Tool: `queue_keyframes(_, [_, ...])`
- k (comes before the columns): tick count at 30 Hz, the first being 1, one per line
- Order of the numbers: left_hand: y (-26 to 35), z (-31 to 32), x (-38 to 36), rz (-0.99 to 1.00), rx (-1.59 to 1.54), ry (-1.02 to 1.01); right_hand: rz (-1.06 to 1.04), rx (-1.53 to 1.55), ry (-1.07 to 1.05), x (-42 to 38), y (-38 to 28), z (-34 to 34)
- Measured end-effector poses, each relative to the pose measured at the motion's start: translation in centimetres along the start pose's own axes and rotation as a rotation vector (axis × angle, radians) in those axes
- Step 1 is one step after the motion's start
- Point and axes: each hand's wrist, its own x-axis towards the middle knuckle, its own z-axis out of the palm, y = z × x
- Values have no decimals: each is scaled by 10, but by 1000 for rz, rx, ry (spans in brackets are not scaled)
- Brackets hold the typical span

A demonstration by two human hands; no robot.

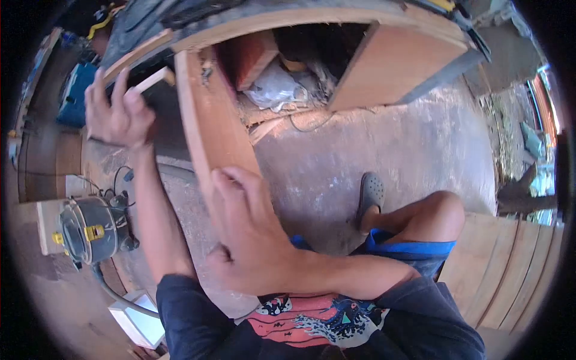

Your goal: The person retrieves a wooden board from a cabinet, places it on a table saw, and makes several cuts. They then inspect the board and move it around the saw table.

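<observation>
My left hand (pixel 120 114) is raised at the left below the bench edge. Its fingers point up and apart. A short, pale wooden strip (pixel 153 81) runs out from between thumb and index finger, which appear to pinch it. Its far end is close to an upright wooden board (pixel 216 108) that stands under the bench top. At the near end of that board is my right hand (pixel 246 234), its fingers curled over the board's edge. The palm side and the exact contact are hidden from view.
The curved wooden bench edge (pixel 288 21) crosses the top, with a second wooden panel (pixel 396 66) beneath. A plastic bag (pixel 276 90) lies inside. A shop vacuum (pixel 93 231) with a hose stands at left. My foot in a clog (pixel 372 192) rests on the floor.
</observation>
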Motion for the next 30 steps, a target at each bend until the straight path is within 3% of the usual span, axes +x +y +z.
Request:
queue_keyframes(2, [8, 12, 7, -96, 131, -39, -12, -26, -29, 0, 2, 3])
queue_keyframes(7, [19, 15, 4, -243, 43, 0, -69, -21, -7, -6, 5, 8])
queue_keyframes(9, [19, 4, 4, -296, -81, -171, -102, -16, 18, -7, 14, 16])
queue_keyframes(11, [18, -3, 2, -292, -94, -182, -61, 167, 52, -4, 38, 19])
queue_keyframes(13, [17, -11, 4, -287, -119, -264, 238, 212, 33, 13, 58, 9])
queue_keyframes(15, [17, -11, 2, -293, -100, -245, 279, 315, 279, 54, 105, 6])
queue_keyframes(17, [17, -8, 2, -296, -101, -224, 296, 61, 490, 121, 167, -3])
queue_keyframes(19, [17, -2, 0, -292, -85, -208, 310, 205, 434, 208, 253, -19])
queue_keyframes(20, [15, 0, -2, -295, -62, -198, 569, 39, 316, 237, 248, -36])
queue_keyframes(21, [14, 1, -2, -295, -77, -173, 289, -89, 414, 280, 308, -29])
queue_keyframes(22, [14, 2, -3, -299, -67, -170, 55, -335, 385, 303, 315, -34])
queue_keyframes(23, [12, 2, -6, -290, -68, -160, 46, -333, 378, 312, 307, -28])
queue_keyframes(30, [9, 11, -11, -285, -53, -82, 476, -104, 150, 292, 271, -74])
